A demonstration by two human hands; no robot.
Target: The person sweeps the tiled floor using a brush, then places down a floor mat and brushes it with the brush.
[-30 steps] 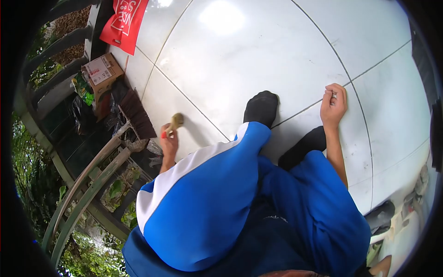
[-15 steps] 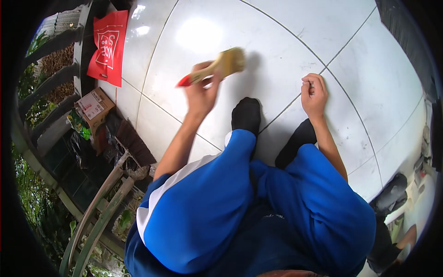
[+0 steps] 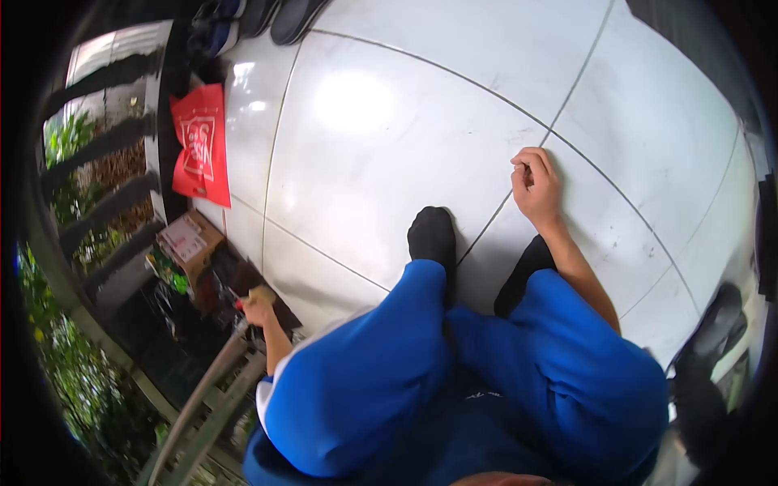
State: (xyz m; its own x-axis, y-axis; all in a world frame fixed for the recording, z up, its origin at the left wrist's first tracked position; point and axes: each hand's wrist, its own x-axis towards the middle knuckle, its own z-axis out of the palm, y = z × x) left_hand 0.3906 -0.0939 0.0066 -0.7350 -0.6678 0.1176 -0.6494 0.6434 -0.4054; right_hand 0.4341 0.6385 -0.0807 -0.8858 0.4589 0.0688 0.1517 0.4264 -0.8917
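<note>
While my right hand is hovering over the glossy white tile floor, well right of the brown cardboard box with a white label, my left hand is gripping a tan flat brush with a red tip, just on the box's near side, toward its right. Left fingers are wrapping the handle, details blurring; right fingers are sitting half curled, nothing showing in them. Step in hand: seemingly holding the brush at the floor's edge; any next move is probably calling for a firm grip and a lift clear of clutter. A red bag with white print is lying beyond the box, dark shoes farther beyond. Black plastic and a curved pale wooden rail are crowding the box's near side, likely getting in the brush's way.
</note>
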